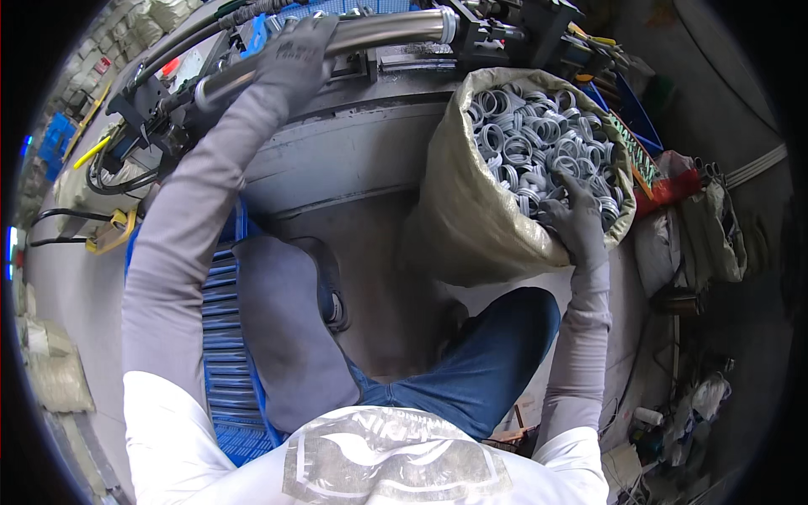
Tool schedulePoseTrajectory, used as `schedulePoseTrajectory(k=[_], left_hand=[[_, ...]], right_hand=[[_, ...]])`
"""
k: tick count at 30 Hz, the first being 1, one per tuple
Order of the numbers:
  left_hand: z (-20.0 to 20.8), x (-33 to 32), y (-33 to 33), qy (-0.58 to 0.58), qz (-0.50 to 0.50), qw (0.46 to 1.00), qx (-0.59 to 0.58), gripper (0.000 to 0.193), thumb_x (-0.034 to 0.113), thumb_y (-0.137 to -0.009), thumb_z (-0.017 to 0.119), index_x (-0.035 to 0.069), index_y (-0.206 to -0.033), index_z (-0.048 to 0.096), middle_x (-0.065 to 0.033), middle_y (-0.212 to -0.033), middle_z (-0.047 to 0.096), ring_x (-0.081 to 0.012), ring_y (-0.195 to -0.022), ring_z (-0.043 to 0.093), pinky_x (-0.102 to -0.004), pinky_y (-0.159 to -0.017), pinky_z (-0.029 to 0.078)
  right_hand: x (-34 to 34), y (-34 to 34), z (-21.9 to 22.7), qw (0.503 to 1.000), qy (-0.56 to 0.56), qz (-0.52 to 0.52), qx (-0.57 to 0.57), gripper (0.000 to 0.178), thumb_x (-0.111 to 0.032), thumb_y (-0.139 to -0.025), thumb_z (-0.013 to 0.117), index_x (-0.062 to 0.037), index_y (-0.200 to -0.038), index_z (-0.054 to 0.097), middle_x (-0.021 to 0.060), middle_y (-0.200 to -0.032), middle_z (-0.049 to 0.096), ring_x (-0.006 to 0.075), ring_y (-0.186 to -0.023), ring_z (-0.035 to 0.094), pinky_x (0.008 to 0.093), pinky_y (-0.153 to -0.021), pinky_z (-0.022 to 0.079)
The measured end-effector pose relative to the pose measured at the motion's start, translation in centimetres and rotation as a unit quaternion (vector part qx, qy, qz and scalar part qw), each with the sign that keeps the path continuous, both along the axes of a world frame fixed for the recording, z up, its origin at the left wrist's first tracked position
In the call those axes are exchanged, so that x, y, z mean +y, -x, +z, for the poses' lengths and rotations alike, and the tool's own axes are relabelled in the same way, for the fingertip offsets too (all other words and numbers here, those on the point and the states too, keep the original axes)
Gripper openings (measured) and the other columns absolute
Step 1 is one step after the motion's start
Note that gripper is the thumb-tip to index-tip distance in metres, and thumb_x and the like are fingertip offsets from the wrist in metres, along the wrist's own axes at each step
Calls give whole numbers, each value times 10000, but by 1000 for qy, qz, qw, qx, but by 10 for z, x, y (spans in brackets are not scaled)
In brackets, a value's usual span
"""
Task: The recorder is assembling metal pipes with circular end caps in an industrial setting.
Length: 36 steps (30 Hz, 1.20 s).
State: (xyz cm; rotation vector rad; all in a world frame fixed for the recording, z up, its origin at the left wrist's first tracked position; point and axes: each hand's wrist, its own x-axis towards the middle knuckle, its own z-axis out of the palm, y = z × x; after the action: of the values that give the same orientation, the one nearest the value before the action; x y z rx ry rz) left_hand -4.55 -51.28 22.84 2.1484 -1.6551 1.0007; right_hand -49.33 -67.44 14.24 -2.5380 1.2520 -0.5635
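Observation:
My left hand (295, 63), in a grey work glove, lies over a shiny metal tube (387, 31) with its fingers around it. The tube lies across a dark metal machine (151, 122) at the far side and carries a pale threaded ring (448, 25) on its right end. On the right stands a big woven sack (459, 202), its mouth open and full of grey threaded rings (543, 130). Into the near part of the rings reaches my gloved right hand (575, 219), thumb and fingers apart. Its fingertips touch the rings; no ring shows clearly held.
Beside my left leg stands a blue crate (244, 421) holding several metal tubes (227, 337). A grey pad (290, 337) covers that leg. Behind the sack are a blue bin (635, 114) and a red cloth or bag (665, 189). Black hoses (63, 212) lie at the left.

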Motion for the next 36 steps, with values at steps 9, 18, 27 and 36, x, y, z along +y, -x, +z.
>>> schedulePoseTrajectory(k=[9,18,27,36], left_hand=[[-7,-127,-73,-167,105,979,50,669,202,-862,761,110,-1466,489,-188,-1357,603,-382,-1292,578,-489,-1073,476],[-39,-108,-80,-137,58,989,16,721,293,-900,720,57,-1519,436,-205,-1514,514,-353,-1418,491,-472,-1191,385],[-40,-34,180,-166,-106,891,409,681,641,-943,660,-30,-1054,704,-164,-868,732,-315,-899,734,-438,-860,565],[-102,-19,197,4,-182,509,841,299,236,-1069,580,-39,-1108,689,-108,-927,750,-173,-738,736,-304,-684,610]], right_hand=[[61,13,18,908,-68,39,-411,551,-49,-878,708,83,-1397,579,122,-1263,658,210,-1164,614,318,-1025,479],[23,33,17,990,1,32,-137,706,-112,-841,774,1,-1489,515,194,-1388,632,314,-1279,620,377,-1087,473],[3,82,20,972,147,-70,-171,495,-172,-891,824,43,-1295,637,194,-1200,692,262,-1062,691,356,-920,543],[84,3,-1,973,137,181,-29,370,-98,-801,779,-103,-1165,706,91,-1027,662,326,-931,654,443,-816,537]])
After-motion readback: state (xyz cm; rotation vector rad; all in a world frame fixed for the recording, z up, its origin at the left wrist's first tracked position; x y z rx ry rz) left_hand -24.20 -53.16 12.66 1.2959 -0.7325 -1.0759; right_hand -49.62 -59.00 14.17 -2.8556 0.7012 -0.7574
